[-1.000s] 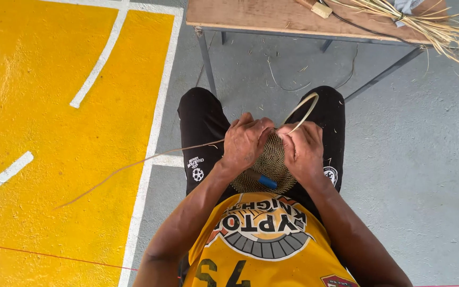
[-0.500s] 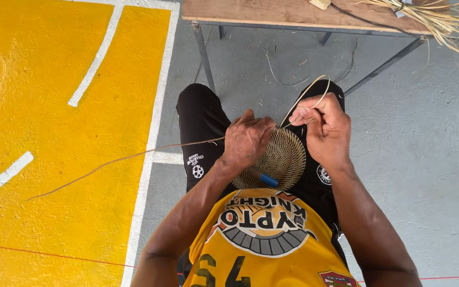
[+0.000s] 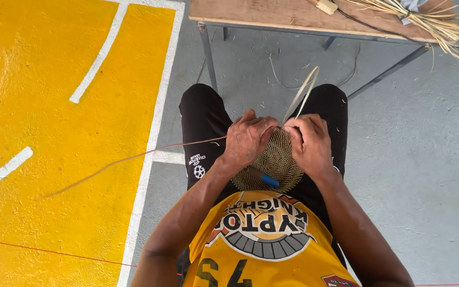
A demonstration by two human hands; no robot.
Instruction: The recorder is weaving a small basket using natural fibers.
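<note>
A round woven straw disc (image 3: pixel 276 159) rests on my lap, over black shorts. My left hand (image 3: pixel 247 139) grips its left rim, with a blue-handled tool (image 3: pixel 265 179) sticking out under the palm. My right hand (image 3: pixel 311 144) pinches the disc's upper right rim, where a pale flat straw loop (image 3: pixel 303 93) rises toward the table. A long thin fibre (image 3: pixel 134 157) trails from the left hand out to the left across the floor.
A wooden table (image 3: pixel 272 15) on metal legs stands ahead, with a bundle of loose straw (image 3: pixel 436 21) on its right end. Yellow painted floor with white lines (image 3: pixel 54 106) lies left; grey concrete (image 3: pixel 426 159) lies right.
My right hand, lifted up and to the right half a second ago while pulling the strand, has come back down onto the disc's rim. The straw loop now stands upright.
</note>
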